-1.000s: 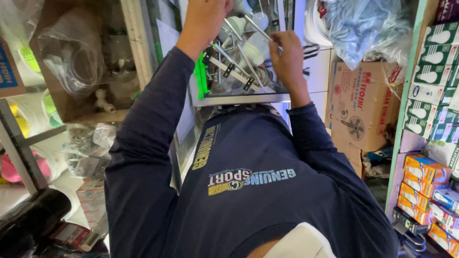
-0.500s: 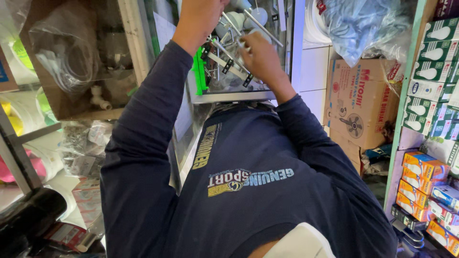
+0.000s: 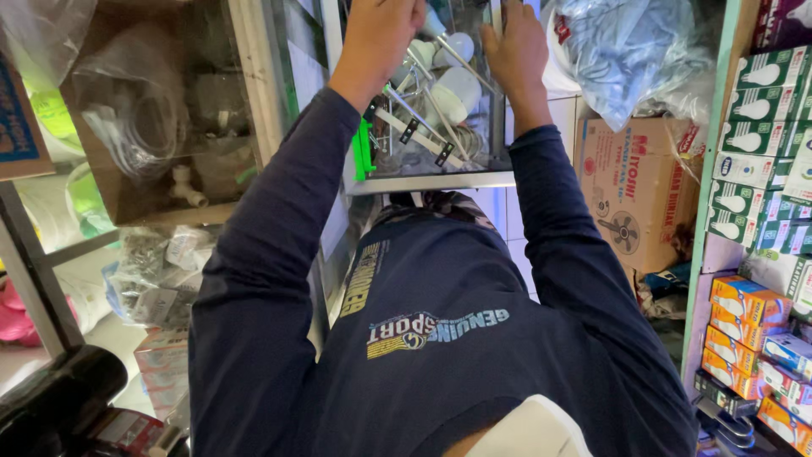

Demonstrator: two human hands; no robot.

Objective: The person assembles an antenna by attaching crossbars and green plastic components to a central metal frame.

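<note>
A jumble of metal shower rods and white shower heads [image 3: 440,101] fills a metal-framed glass case [image 3: 431,180] at 12 o'clock. The left hand [image 3: 378,34] is curled around rod ends at the heap's 10 o'clock; the right hand [image 3: 513,46] rests fingers together at 2 o'clock, its grip impossible to tell. A brown carton [image 3: 630,190] stands at 3 o'clock, bulb boxes [image 3: 761,127] beyond.

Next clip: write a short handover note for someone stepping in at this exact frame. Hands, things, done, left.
Left hand: raised into the glass case, closed around white-headed metal fittings.
Right hand: up at the case's right side, fingers on its upper part; grip unclear.
Things: the fittings lie piled in the case.
Done: both hands are in the case.
Left: nothing is out of the case yet.
</note>
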